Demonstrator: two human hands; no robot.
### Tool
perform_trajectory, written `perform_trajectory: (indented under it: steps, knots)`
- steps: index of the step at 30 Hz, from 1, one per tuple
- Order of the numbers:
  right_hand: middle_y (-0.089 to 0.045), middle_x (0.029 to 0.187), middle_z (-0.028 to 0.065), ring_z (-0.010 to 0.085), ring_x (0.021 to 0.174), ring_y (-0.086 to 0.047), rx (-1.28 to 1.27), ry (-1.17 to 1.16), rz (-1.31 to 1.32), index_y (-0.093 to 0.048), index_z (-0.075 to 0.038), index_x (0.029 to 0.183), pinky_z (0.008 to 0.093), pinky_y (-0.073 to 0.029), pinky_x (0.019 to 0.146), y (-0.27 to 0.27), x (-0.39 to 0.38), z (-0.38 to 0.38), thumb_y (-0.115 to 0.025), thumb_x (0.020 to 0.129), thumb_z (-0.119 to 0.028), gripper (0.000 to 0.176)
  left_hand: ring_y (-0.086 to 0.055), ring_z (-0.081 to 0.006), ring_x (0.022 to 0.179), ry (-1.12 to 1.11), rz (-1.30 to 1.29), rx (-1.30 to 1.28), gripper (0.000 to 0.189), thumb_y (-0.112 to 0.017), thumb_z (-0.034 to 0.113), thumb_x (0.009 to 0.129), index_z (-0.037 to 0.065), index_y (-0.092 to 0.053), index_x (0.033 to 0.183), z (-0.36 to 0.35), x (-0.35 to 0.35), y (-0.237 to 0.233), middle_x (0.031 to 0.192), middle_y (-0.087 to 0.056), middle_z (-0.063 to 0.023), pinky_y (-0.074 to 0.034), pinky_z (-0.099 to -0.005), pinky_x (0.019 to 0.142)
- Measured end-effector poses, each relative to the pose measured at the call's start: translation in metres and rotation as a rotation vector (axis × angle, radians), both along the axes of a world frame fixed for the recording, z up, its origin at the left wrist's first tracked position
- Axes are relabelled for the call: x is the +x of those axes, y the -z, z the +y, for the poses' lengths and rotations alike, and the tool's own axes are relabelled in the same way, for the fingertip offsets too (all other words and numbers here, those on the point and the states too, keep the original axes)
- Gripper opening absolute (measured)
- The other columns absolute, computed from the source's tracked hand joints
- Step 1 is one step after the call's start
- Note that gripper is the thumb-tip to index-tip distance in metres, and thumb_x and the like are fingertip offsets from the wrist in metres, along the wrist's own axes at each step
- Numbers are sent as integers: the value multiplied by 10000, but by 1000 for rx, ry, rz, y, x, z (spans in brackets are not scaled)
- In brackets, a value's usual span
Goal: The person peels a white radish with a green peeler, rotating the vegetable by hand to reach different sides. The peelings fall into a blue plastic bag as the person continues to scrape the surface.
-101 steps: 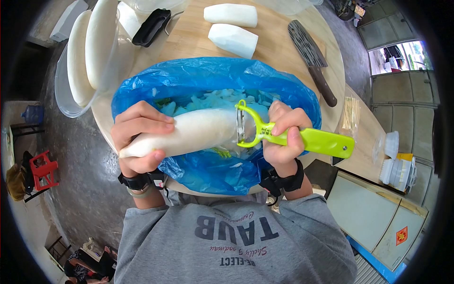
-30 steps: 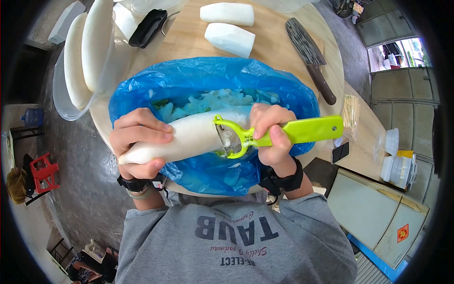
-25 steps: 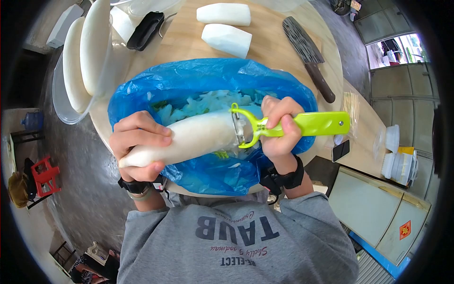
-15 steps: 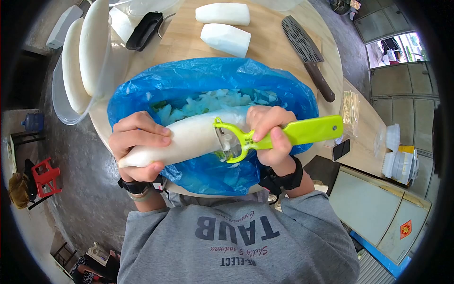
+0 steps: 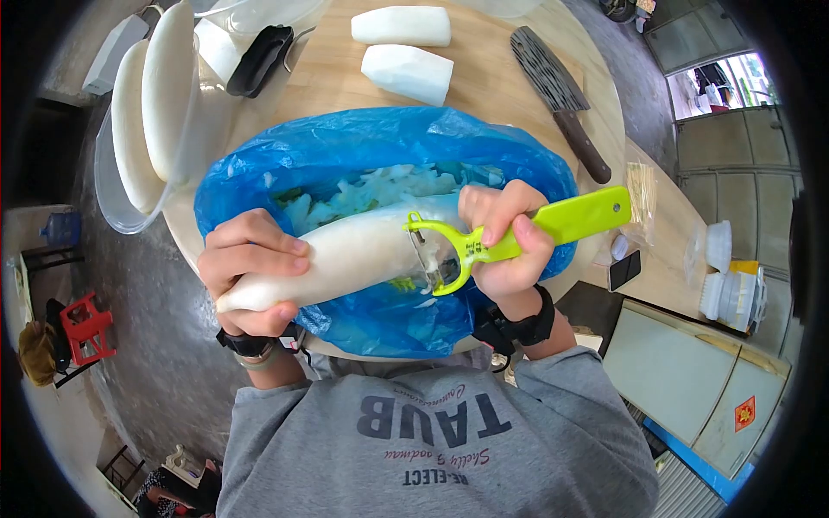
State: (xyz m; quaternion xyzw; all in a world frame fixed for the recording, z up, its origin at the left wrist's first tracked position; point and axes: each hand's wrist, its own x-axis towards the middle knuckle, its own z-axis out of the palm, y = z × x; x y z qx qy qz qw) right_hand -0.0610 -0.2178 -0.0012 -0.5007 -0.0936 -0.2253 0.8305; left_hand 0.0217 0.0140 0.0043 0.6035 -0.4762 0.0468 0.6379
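A long white radish (image 5: 354,250) lies slanted over a blue plastic bag (image 5: 363,129) spread open on the table. My left hand (image 5: 252,272) wraps round its narrow tip, thumb below and fingers on top. In my right hand (image 5: 509,237) is a lime-green peeler (image 5: 570,223), gripped by its handle. The peeler's blade sits against the radish near its far end, with bits of peel caught in the frame. Inside the bag are white peelings (image 5: 380,186) and some green scraps.
Two peeled radish pieces (image 5: 408,73) rest on a wooden board (image 5: 484,82), beside a dark-handled knife (image 5: 561,108). Whole radishes (image 5: 168,95) stand in a clear tub (image 5: 105,186) at the left. To the right are a phone (image 5: 623,270), skewers (image 5: 641,194) and white containers (image 5: 724,289).
My right hand has moved the peeler a little to the right along the radish, and its handle tilts up more. My left hand keeps its hold on the tip.
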Motion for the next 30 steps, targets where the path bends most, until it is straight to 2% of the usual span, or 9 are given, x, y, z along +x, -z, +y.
perform_trajectory:
  steps: [3, 12, 18, 19, 30]
  knots:
    - [-424, 496, 58, 123, 461, -359, 0, 2, 30, -444, -31, 584, 251, -289, 464, 0, 0, 2, -408, 751, -221, 256, -483, -146, 524, -2, 1, 3, 344, -682, 307, 577, 10, -647, 747, -1, 0, 0, 723, -596, -104, -352, -242, 452]
    - [-491, 560, 75, 128, 491, -399, -341, -21, -7, -474, -14, 600, 265, -322, 472, -5, 5, -3, -396, 737, -156, 212, -490, -148, 528, -14, 0, 21, 350, -674, 311, 581, 7, -645, 752, 1, 1, 0, 727, -598, -108, -357, -245, 453]
    - [-459, 544, 73, 131, 494, -380, -153, 210, 5, -460, -15, 590, 256, -315, 494, 6, 8, -10, -398, 723, -158, 205, -494, -149, 533, -16, -7, 26, 345, -668, 302, 589, 4, -641, 759, 1, 1, 0, 729, -593, -111, -359, -245, 455]
    - [-443, 535, 71, 132, 496, -373, -85, 165, 21, -455, -16, 589, 256, -314, 507, 4, 6, -9, -401, 712, -162, 198, -492, -148, 531, -15, -12, 22, 344, -667, 301, 590, 3, -641, 759, 0, 1, 0, 728, -592, -111, -358, -244, 455]
    - [-511, 559, 77, 127, 480, -401, -294, 15, -43, -489, -26, 588, 258, -325, 475, 0, 4, 0, -423, 726, -175, 214, -481, -151, 526, -24, -22, 24, 347, -665, 307, 595, 4, -639, 761, 1, 1, 0, 729, -590, -112, -349, -249, 455]
